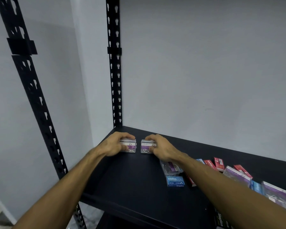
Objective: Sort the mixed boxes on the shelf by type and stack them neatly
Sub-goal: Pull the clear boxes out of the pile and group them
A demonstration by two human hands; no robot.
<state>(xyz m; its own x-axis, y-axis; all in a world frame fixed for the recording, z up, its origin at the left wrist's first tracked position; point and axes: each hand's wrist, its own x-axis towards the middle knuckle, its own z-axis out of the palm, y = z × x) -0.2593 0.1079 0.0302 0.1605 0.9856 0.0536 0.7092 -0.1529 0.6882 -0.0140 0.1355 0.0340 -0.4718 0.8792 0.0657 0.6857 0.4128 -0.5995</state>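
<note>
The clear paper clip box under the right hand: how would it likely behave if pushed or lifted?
The paper clip box looks rigid clear plastic, so probably stiff and somewhat slippery. Flat-sided and low on the shelf, it should slide, not roll. The right hand grips it easily, suggesting light weight.

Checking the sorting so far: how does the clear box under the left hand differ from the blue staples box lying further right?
The clear box stands at the shelf's back left, gripped by the left hand; the blue staples box lies untouched among the mixed boxes. The clear box has a purple label and shows its contents; the blue staples box is opaque. Both rest on the black shelf.
</note>
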